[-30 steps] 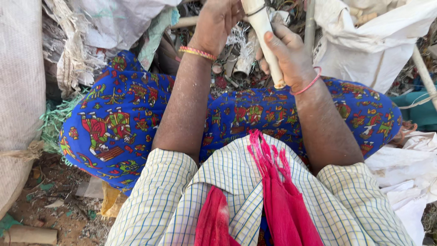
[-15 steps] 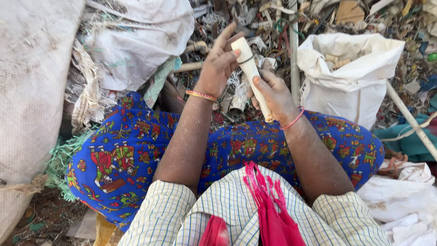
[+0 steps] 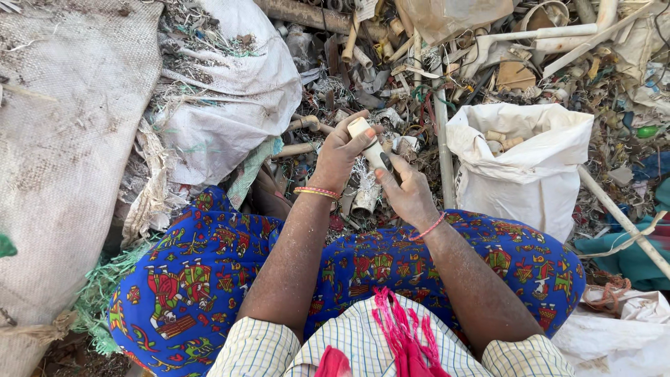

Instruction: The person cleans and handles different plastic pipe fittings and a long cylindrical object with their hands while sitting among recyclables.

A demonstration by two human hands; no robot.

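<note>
Person sits w/ 2 hands out over a blue patterned skirt. Left hand has its grip closed round a short white pipe piece, held tilted above the scrap pile. Right hand pinches the pipe's lower end. Open white sack w/ pipe bits stands just right of the hands; grey sack far left.

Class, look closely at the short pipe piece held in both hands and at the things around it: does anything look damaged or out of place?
The pale pipe piece, gripped by the left hand and right hand, looks scuffed and dirty. Around it lies a jumbled heap of broken pipes and scraps, and the open white sack holds similar cut pieces.
</note>
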